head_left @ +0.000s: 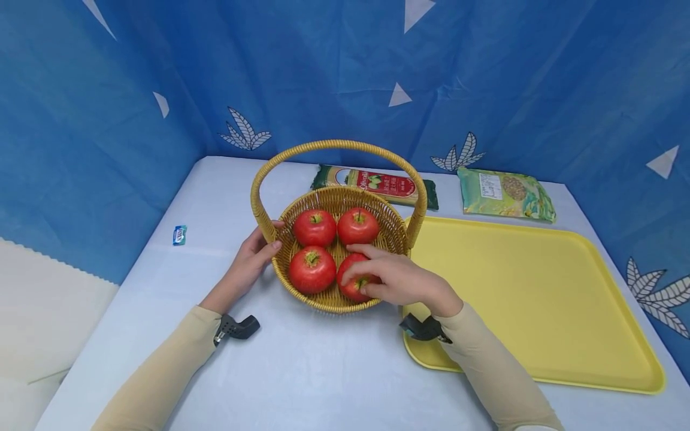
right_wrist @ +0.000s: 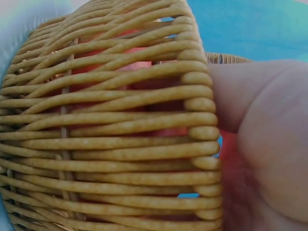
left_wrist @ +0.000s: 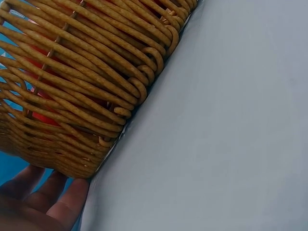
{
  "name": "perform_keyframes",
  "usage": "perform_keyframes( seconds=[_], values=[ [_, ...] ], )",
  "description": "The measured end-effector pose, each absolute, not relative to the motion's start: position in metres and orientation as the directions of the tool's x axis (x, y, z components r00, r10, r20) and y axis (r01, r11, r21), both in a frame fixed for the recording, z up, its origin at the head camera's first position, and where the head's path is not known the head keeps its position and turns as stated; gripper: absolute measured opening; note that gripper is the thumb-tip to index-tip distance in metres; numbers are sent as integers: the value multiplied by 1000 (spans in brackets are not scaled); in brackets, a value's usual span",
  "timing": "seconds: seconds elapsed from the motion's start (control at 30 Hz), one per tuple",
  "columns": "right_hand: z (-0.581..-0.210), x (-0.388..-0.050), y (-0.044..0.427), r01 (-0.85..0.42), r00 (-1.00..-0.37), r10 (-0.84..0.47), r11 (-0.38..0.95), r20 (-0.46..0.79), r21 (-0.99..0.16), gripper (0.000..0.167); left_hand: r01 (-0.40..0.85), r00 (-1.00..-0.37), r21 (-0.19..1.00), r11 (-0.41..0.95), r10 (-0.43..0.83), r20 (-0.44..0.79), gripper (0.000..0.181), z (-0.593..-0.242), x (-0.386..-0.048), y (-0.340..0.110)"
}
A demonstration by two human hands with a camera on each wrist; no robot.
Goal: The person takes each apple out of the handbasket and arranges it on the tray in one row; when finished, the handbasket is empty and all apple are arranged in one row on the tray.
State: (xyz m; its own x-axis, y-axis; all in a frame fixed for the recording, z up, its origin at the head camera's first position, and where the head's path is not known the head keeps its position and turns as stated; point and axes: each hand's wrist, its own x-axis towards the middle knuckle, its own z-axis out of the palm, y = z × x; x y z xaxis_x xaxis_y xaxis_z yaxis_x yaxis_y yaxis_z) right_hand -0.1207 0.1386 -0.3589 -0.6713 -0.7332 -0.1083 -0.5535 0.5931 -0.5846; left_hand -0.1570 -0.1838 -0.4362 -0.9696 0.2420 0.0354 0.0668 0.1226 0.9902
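Note:
A woven wicker basket (head_left: 393, 227) with a tall arched handle (head_left: 336, 144) holds several red apples (head_left: 312, 270). My left hand (head_left: 250, 261) grips the basket's left rim by the handle's foot, thumb over the edge. In the left wrist view its fingers (left_wrist: 70, 202) touch the outside of the wicker. Reaching over the right rim, my right hand (head_left: 401, 276) has its fingers curled round the front right apple (head_left: 352, 290), which lies inside the basket. The right wrist view shows that hand (right_wrist: 274, 134) behind the wicker wall, its fingertips mostly hidden.
A yellow tray (head_left: 517, 299) lies to the right, under my right forearm. Behind the basket is an Olivoilà pasta packet (head_left: 377, 182), with a green bag (head_left: 507, 194) to its right. A small blue-green packet (head_left: 179, 235) lies left. Blue curtain (head_left: 334, 72) borders the table.

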Motion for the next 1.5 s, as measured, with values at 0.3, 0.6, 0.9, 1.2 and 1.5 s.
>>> perform_keyframes(
  seconds=[0.3,0.6,0.9,1.2,1.5],
  values=[
    [-357,-123,134,-534,-687,-713,626,-140,-568,43,78,-970,989,123,240,46,47,-436,-157,-184],
    [-358,-123,133,-514,-692,-705,633,-156,-580,41,71,-968,992,103,246,44,48,-437,-156,-183],
    [-362,-124,134,-532,-711,-700,598,-66,-599,41,80,-968,992,98,246,54,48,-438,-156,-183],
    [-363,-123,134,-515,-729,-683,592,-46,-619,41,92,-967,990,111,248,62,47,-438,-157,-183],
    [-362,-123,133,-505,-737,-675,589,-39,-631,40,100,-966,988,120,248,68,47,-437,-157,-183]
  ],
)
